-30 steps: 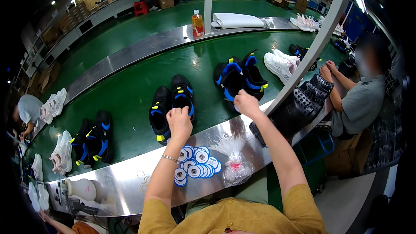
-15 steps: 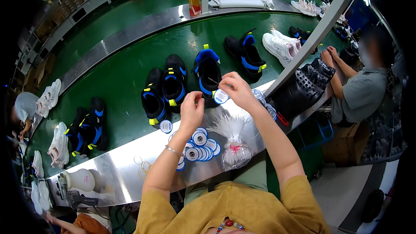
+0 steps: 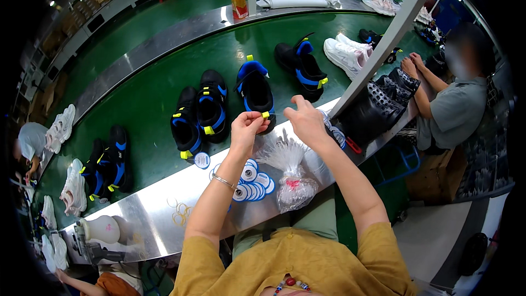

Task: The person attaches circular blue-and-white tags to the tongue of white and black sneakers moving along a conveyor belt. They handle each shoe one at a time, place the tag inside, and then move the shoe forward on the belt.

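My left hand (image 3: 246, 131) is closed, pinching the yellow pull tab (image 3: 266, 115) at the heel of a black and blue shoe (image 3: 256, 89). Just right of it, my right hand (image 3: 304, 123) pinches one end of a thin clear strand, which stretches toward that tab. Whether a tag hangs from the strand is hidden. Below my hands lie a bundle of clear plastic strands (image 3: 282, 156) in a bag (image 3: 296, 193) and a heap of round blue-and-white tags (image 3: 250, 191). Another round tag (image 3: 202, 160) rests by the heel of a nearby shoe (image 3: 187, 123).
Another black and blue shoe (image 3: 212, 104) stands to the left, one (image 3: 303, 70) to the right. Tan rubber bands (image 3: 179, 212) and a heat-gun-like tool (image 3: 98, 249) lie on the metal ledge (image 3: 143, 214). A post (image 3: 383, 44) rises before black boots (image 3: 378, 107). A co-worker (image 3: 457, 104) sits at right.
My left hand has moved right and up onto the shoe's heel tab. The round tag seen at my right hand has gone out of sight. The whole view has shifted slightly.
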`<state>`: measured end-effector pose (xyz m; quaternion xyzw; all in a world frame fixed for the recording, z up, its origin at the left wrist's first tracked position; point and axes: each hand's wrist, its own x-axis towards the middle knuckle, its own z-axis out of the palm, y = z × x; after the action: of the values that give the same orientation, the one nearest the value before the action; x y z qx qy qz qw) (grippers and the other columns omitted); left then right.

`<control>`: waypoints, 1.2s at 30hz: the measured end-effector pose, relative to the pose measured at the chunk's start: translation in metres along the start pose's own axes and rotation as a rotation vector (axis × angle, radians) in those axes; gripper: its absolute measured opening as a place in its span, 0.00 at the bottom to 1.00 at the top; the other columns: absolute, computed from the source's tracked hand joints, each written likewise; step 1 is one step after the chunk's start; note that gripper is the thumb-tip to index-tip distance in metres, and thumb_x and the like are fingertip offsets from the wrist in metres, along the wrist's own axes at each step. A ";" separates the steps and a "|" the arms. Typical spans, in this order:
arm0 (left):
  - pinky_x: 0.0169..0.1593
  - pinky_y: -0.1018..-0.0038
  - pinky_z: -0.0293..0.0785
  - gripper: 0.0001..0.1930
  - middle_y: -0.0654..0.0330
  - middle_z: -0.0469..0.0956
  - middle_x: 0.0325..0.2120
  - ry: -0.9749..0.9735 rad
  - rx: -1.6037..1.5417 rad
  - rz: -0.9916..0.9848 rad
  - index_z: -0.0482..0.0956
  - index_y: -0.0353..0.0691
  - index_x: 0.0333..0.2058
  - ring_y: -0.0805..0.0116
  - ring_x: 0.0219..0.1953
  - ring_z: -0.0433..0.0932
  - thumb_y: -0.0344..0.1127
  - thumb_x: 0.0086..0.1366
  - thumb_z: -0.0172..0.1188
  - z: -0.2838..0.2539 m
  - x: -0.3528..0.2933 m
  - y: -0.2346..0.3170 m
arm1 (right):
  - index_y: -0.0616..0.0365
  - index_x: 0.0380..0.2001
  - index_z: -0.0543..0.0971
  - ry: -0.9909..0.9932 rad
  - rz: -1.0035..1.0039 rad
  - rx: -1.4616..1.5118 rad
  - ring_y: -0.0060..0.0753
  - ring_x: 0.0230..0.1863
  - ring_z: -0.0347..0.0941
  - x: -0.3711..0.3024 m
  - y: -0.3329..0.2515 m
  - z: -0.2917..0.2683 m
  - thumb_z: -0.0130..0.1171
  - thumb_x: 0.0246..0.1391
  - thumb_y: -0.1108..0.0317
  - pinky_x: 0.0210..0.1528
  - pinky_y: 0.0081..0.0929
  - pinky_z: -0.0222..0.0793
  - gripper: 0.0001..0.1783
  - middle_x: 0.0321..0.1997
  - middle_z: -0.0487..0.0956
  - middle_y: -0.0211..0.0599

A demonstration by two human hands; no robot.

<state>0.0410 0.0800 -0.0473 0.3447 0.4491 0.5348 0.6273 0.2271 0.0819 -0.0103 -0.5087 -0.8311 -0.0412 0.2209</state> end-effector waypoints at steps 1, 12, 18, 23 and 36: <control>0.41 0.78 0.77 0.07 0.54 0.79 0.35 -0.008 -0.011 -0.002 0.73 0.32 0.38 0.68 0.36 0.80 0.28 0.63 0.57 0.000 0.000 -0.002 | 0.55 0.29 0.76 0.012 -0.021 0.001 0.44 0.44 0.72 0.001 -0.002 0.002 0.55 0.43 0.74 0.37 0.37 0.73 0.07 0.46 0.71 0.44; 0.28 0.83 0.70 0.05 0.62 0.77 0.26 0.043 0.093 0.073 0.75 0.36 0.33 0.77 0.27 0.74 0.31 0.63 0.57 -0.005 0.005 -0.002 | 0.60 0.32 0.76 0.054 0.087 0.421 0.41 0.38 0.72 0.017 -0.018 0.017 0.54 0.51 0.74 0.36 0.33 0.69 0.05 0.39 0.70 0.41; 0.29 0.84 0.69 0.05 0.62 0.78 0.29 0.065 0.164 0.291 0.75 0.35 0.35 0.79 0.30 0.75 0.30 0.66 0.53 -0.008 0.003 0.025 | 0.64 0.34 0.75 0.127 0.128 0.770 0.29 0.31 0.71 0.029 -0.013 0.020 0.48 0.54 0.79 0.32 0.22 0.65 0.07 0.34 0.71 0.37; 0.27 0.86 0.69 0.05 0.61 0.78 0.31 -0.012 0.254 0.486 0.75 0.35 0.37 0.80 0.30 0.75 0.29 0.67 0.52 0.001 -0.003 0.030 | 0.66 0.34 0.74 0.220 0.080 0.766 0.27 0.26 0.71 0.039 -0.028 0.007 0.49 0.54 0.81 0.28 0.19 0.65 0.06 0.33 0.72 0.37; 0.23 0.86 0.63 0.04 0.66 0.73 0.24 -0.069 0.193 0.311 0.71 0.37 0.34 0.83 0.21 0.67 0.30 0.67 0.51 0.007 -0.002 0.020 | 0.62 0.35 0.76 -0.032 0.517 1.426 0.13 0.21 0.65 0.040 -0.018 -0.007 0.58 0.54 0.73 0.18 0.12 0.57 0.06 0.24 0.74 0.28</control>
<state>0.0406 0.0823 -0.0265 0.4868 0.4179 0.5674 0.5162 0.1986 0.1047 0.0151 -0.4217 -0.5138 0.5668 0.4869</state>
